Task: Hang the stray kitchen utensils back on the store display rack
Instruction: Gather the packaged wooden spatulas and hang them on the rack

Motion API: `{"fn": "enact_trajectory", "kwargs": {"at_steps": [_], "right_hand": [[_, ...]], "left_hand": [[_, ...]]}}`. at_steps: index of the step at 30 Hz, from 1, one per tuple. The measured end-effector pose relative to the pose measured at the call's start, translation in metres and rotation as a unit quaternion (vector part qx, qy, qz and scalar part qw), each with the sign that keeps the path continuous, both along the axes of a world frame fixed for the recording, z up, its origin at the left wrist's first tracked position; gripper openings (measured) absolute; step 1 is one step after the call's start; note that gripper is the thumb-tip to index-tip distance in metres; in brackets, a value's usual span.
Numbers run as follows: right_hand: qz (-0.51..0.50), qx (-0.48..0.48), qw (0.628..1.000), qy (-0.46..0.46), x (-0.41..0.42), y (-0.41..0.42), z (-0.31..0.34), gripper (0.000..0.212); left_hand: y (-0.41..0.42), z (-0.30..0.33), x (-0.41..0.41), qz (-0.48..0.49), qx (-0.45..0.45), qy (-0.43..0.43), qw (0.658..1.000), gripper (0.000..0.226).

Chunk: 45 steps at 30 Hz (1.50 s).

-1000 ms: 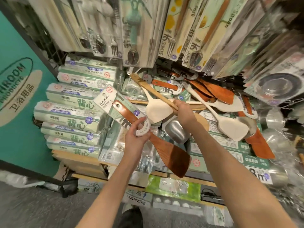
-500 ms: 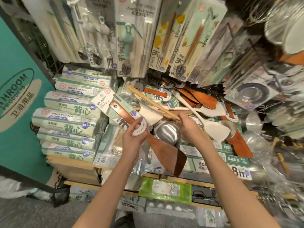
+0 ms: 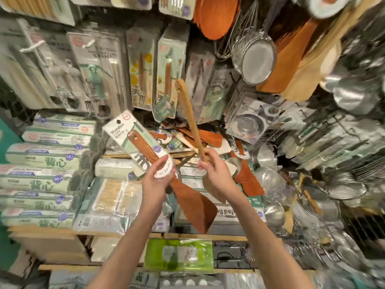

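Store shelving packed with boxed rolls (image 3: 39,161) filled the lower left, and carded cutlery packs (image 3: 98,76) hung on the display rack (image 3: 208,88) above. Motion blur smeared the right side, where steel strainers (image 3: 253,59) and bowls could be made out only roughly. A heap of loose wooden turners (image 3: 210,138) lay on the shelf behind the hands, partly hidden by them.

Both forearms reached up from the bottom edge. The left hand (image 3: 155,178) gripped the dark wooden spatula (image 3: 193,205) near mid-handle, fingers and thumb wrapped over the round end of its label card (image 3: 133,138). The handle pointed up-left and the broad reddish-brown blade down-right, below the hand. The card read "Wooden".

The right hand (image 3: 216,176) held the pale wooden spatula (image 3: 188,113) with fingers curled round the lower handle. Its slim handle rose steeply, the tip with a small hole near the hanging packs. Its blade sat behind the wrist, mostly hidden.
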State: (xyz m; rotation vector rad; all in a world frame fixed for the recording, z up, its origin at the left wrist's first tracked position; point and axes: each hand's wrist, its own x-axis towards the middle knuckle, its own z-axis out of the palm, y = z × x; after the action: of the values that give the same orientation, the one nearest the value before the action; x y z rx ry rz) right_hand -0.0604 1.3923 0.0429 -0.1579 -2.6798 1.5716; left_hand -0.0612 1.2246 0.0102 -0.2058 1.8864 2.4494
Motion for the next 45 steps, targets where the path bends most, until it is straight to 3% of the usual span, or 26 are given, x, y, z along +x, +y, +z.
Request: {"fn": "enact_trajectory", "kwargs": {"at_steps": [5, 11, 21, 35, 45], "right_hand": [[0.011, -0.085, 0.996, 0.041, 0.017, 0.05, 0.028, 0.016], [-0.006, -0.08, 0.991, 0.106, 0.039, 0.14, 0.08, 0.011], [-0.011, -0.127, 0.974, 0.188, 0.064, 0.213, 0.152, 0.032], [-0.079, -0.122, 0.938, 0.316, 0.038, 0.254, 0.244, 0.053], [-0.086, -0.141, 0.941, 0.294, 0.011, 0.257, 0.257, 0.055]], "left_hand": [[0.052, 0.022, 0.018, 0.002, -0.063, 0.089, 0.994, 0.047], [0.136, 0.068, 0.045, 0.033, -0.092, 0.154, 0.983, 0.046], [0.211, 0.153, 0.062, 0.052, -0.128, 0.228, 0.964, 0.05], [0.247, 0.263, 0.039, -0.039, -0.111, 0.327, 0.938, 0.053], [0.248, 0.282, 0.019, -0.061, -0.166, 0.354, 0.918, 0.054]]}}
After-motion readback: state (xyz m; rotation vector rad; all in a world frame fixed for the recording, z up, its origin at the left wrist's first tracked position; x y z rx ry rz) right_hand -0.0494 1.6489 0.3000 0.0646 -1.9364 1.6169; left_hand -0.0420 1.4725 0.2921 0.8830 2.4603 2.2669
